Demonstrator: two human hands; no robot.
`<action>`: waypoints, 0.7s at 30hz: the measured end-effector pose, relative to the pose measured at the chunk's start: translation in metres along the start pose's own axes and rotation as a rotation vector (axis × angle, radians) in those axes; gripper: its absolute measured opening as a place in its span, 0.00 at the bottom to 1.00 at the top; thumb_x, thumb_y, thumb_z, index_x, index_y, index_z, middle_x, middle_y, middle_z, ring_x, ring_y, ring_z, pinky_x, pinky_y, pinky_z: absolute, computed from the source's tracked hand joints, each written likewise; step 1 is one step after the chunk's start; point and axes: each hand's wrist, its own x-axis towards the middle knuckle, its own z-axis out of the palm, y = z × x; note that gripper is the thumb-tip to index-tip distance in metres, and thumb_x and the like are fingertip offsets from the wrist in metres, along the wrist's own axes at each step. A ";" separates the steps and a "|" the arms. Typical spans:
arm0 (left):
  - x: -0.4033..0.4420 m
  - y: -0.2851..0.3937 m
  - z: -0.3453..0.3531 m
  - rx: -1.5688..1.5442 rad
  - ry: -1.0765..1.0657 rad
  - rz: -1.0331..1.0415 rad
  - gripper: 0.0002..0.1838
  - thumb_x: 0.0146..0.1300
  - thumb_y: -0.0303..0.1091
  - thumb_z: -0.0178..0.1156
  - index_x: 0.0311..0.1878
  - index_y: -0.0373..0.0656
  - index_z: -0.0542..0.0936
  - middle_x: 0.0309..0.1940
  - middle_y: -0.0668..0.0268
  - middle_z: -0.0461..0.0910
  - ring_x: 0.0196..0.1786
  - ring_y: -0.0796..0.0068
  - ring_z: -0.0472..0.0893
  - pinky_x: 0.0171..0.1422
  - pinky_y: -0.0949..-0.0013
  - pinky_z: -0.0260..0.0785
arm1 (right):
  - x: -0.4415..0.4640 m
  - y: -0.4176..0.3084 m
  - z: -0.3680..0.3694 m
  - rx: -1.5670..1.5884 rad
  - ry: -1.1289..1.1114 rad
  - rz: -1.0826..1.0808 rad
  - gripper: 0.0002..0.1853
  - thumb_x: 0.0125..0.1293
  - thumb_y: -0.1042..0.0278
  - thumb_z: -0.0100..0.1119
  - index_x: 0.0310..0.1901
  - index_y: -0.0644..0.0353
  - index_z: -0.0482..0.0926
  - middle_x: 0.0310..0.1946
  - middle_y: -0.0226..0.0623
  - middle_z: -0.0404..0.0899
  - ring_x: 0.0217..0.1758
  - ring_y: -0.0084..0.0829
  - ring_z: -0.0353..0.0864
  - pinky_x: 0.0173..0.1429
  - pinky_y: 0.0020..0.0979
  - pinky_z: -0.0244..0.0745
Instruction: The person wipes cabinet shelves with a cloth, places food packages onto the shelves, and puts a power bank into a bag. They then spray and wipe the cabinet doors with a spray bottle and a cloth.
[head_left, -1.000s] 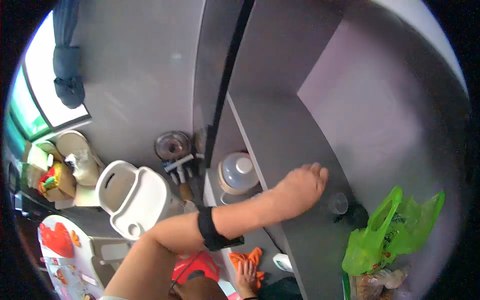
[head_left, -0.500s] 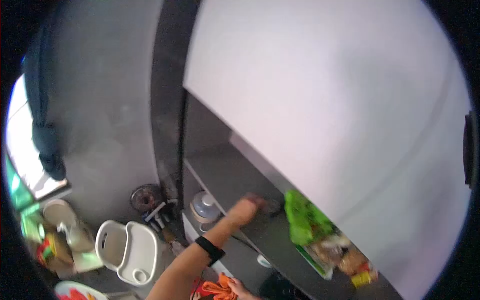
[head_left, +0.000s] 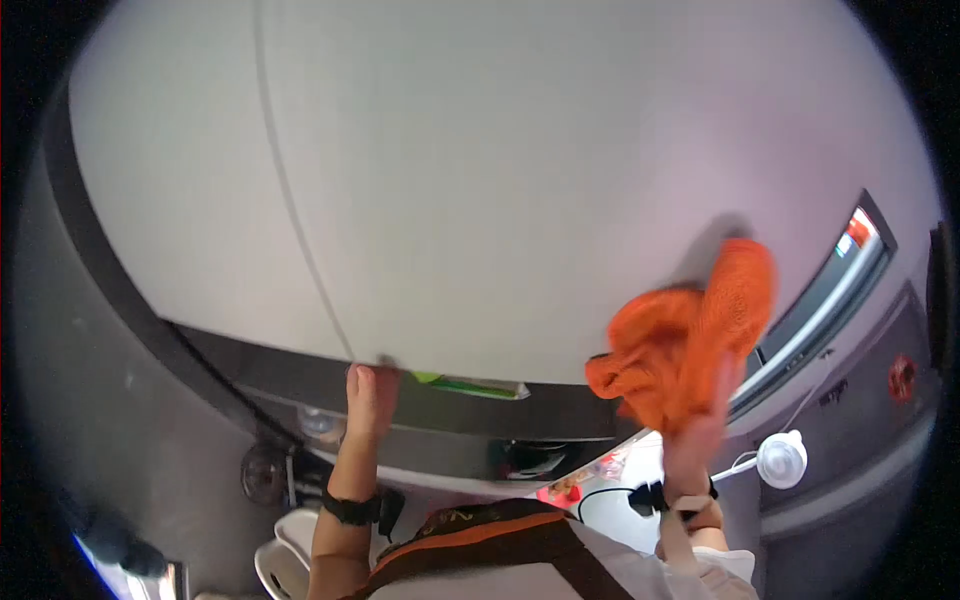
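An orange cloth (head_left: 685, 345) is bunched in my right hand (head_left: 695, 445), which is blurred by motion. The cloth lies against or very near the white cabinet front (head_left: 480, 200), where it casts a shadow. My left hand (head_left: 365, 400) is at the lower edge of that front, near the seam between two panels. Its thumb shows, but the other fingers are mostly hidden or blurred. Below the edge runs a dark shelf (head_left: 470, 410), with a green-edged packet (head_left: 475, 387) partly visible on it.
A white chair-like seat (head_left: 283, 560) and a dark round fan-like object (head_left: 263, 473) stand at lower left. To the right are a framed opening (head_left: 830, 280) in the wall and a white round lamp-like object (head_left: 781, 460).
The view has swung to face the white front. My left hand has left the shelf surface for the front's lower edge. My right hand has raised the orange cloth from low down.
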 end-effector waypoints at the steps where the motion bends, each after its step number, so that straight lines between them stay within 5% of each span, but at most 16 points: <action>1: 0.000 -0.011 -0.010 0.103 0.062 -0.058 0.28 0.65 0.52 0.56 0.54 0.35 0.67 0.44 0.67 0.74 0.47 0.76 0.73 0.55 0.64 0.67 | 0.011 0.018 -0.019 -0.393 -0.260 -0.136 0.24 0.67 0.53 0.48 0.56 0.65 0.68 0.52 0.48 0.72 0.47 0.43 0.77 0.51 0.44 0.74; 2: 0.002 -0.021 -0.011 0.094 0.137 -0.067 0.21 0.69 0.44 0.52 0.53 0.35 0.67 0.44 0.65 0.73 0.47 0.77 0.73 0.53 0.66 0.69 | 0.031 0.042 -0.038 -0.803 -0.503 -0.267 0.21 0.65 0.56 0.50 0.54 0.61 0.70 0.50 0.47 0.74 0.41 0.43 0.79 0.48 0.45 0.76; 3: 0.001 -0.016 -0.007 0.179 0.131 -0.136 0.23 0.72 0.41 0.46 0.62 0.35 0.63 0.59 0.58 0.68 0.61 0.61 0.70 0.65 0.55 0.64 | 0.033 0.049 -0.030 -1.272 -0.387 -0.627 0.17 0.63 0.58 0.52 0.49 0.59 0.74 0.48 0.43 0.75 0.40 0.39 0.78 0.49 0.45 0.74; 4: -0.002 -0.010 0.009 0.046 0.179 -0.144 0.23 0.72 0.41 0.45 0.61 0.34 0.64 0.59 0.57 0.69 0.62 0.61 0.70 0.66 0.55 0.63 | 0.032 0.056 -0.010 -1.743 -0.213 -0.978 0.13 0.61 0.59 0.54 0.43 0.57 0.78 0.46 0.39 0.76 0.39 0.36 0.76 0.50 0.45 0.73; 6: 0.000 -0.008 0.019 -0.041 0.171 -0.059 0.17 0.70 0.32 0.46 0.58 0.34 0.66 0.54 0.57 0.71 0.57 0.63 0.73 0.62 0.52 0.67 | 0.042 0.069 0.010 -1.378 -0.442 -1.304 0.09 0.57 0.60 0.57 0.35 0.53 0.81 0.49 0.35 0.76 0.46 0.34 0.74 0.53 0.49 0.69; 8: -0.004 0.001 0.030 -0.085 0.087 -0.104 0.19 0.69 0.34 0.49 0.58 0.33 0.65 0.56 0.56 0.70 0.59 0.63 0.72 0.64 0.50 0.64 | 0.061 0.055 0.007 -1.443 -0.548 -1.555 0.11 0.53 0.53 0.59 0.36 0.47 0.79 0.51 0.33 0.73 0.50 0.36 0.69 0.54 0.51 0.63; 9: -0.004 -0.004 0.018 0.043 0.255 -0.149 0.18 0.68 0.35 0.51 0.56 0.33 0.67 0.52 0.59 0.72 0.55 0.67 0.73 0.60 0.55 0.67 | 0.073 0.039 0.001 -1.616 -0.690 -1.519 0.17 0.48 0.52 0.64 0.38 0.49 0.80 0.56 0.37 0.71 0.56 0.41 0.68 0.59 0.55 0.59; 11: -0.005 -0.028 -0.013 -0.056 0.047 -0.101 0.22 0.70 0.40 0.50 0.60 0.35 0.64 0.53 0.58 0.72 0.57 0.63 0.73 0.60 0.53 0.66 | 0.089 -0.055 0.028 -2.058 -0.532 -0.414 0.28 0.43 0.55 0.66 0.50 0.52 0.78 0.59 0.47 0.68 0.65 0.46 0.61 0.66 0.57 0.51; 12: -0.018 -0.023 -0.007 0.262 0.285 -0.171 0.16 0.69 0.40 0.50 0.44 0.34 0.75 0.35 0.54 0.77 0.37 0.60 0.76 0.42 0.56 0.68 | 0.107 -0.083 0.011 -1.944 -0.110 -0.826 0.32 0.36 0.54 0.71 0.43 0.65 0.76 0.59 0.62 0.63 0.64 0.54 0.63 0.67 0.59 0.52; 13: -0.022 -0.015 -0.008 0.615 0.169 -0.162 0.13 0.69 0.38 0.50 0.42 0.35 0.74 0.32 0.55 0.77 0.33 0.61 0.74 0.39 0.58 0.67 | 0.124 -0.130 0.013 -1.987 0.145 -1.031 0.29 0.42 0.58 0.67 0.44 0.71 0.75 0.60 0.64 0.61 0.67 0.59 0.58 0.67 0.63 0.49; 14: -0.021 -0.009 -0.011 0.972 0.059 -0.145 0.11 0.69 0.36 0.50 0.39 0.35 0.74 0.29 0.55 0.77 0.30 0.63 0.73 0.36 0.60 0.66 | 0.162 -0.159 -0.012 -1.830 0.393 -1.546 0.26 0.54 0.62 0.59 0.50 0.74 0.72 0.60 0.66 0.59 0.69 0.60 0.54 0.69 0.62 0.45; 15: -0.021 -0.009 -0.012 0.948 0.063 -0.125 0.11 0.69 0.36 0.50 0.39 0.35 0.74 0.29 0.55 0.77 0.30 0.63 0.73 0.36 0.60 0.66 | 0.172 -0.205 0.004 -1.405 0.391 -1.498 0.22 0.64 0.66 0.47 0.55 0.74 0.68 0.61 0.66 0.59 0.69 0.60 0.52 0.71 0.58 0.44; 16: -0.024 -0.014 -0.014 0.982 0.045 0.070 0.11 0.69 0.35 0.49 0.39 0.35 0.74 0.28 0.55 0.76 0.29 0.62 0.72 0.35 0.60 0.66 | 0.196 -0.237 0.009 -1.401 0.489 -1.544 0.21 0.68 0.64 0.42 0.55 0.73 0.68 0.61 0.64 0.59 0.68 0.60 0.53 0.71 0.54 0.47; 17: -0.027 -0.020 -0.010 1.010 0.031 0.265 0.11 0.70 0.34 0.48 0.40 0.35 0.74 0.27 0.55 0.76 0.27 0.61 0.71 0.35 0.60 0.66 | 0.210 -0.264 0.023 -1.340 0.439 -1.599 0.22 0.68 0.63 0.43 0.58 0.73 0.65 0.61 0.63 0.60 0.67 0.60 0.55 0.70 0.52 0.49; 20: -0.035 -0.001 0.011 0.842 0.046 0.215 0.12 0.69 0.34 0.50 0.41 0.33 0.74 0.27 0.58 0.77 0.28 0.62 0.71 0.37 0.58 0.66 | 0.206 -0.252 0.106 -1.849 0.517 -1.646 0.27 0.59 0.70 0.54 0.60 0.72 0.65 0.59 0.62 0.63 0.66 0.57 0.59 0.72 0.48 0.51; 21: -0.037 0.003 0.019 0.832 0.040 0.221 0.12 0.69 0.34 0.50 0.41 0.33 0.74 0.27 0.58 0.77 0.28 0.62 0.71 0.37 0.58 0.66 | 0.191 -0.223 0.133 -1.648 0.245 -1.745 0.25 0.58 0.70 0.55 0.56 0.72 0.68 0.58 0.60 0.64 0.64 0.54 0.62 0.70 0.51 0.54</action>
